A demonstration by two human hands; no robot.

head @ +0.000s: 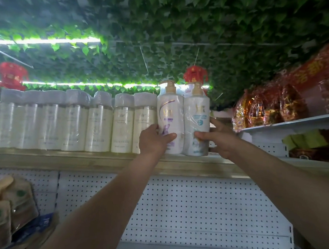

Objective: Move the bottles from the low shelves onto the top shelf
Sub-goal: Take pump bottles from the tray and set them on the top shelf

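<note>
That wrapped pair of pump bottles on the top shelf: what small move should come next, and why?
Probably slide the twin pack a little further back, then let go. Its base seems to sit near the front edge of the top shelf, already close beside the row of wrapped bottles. The left hand and right hand grip it from either side.

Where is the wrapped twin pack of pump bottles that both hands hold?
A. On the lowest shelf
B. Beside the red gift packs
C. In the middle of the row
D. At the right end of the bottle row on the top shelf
D: the twin pack stands on the top shelf, right of the bottle row, gripped by the left hand and right hand.
</note>
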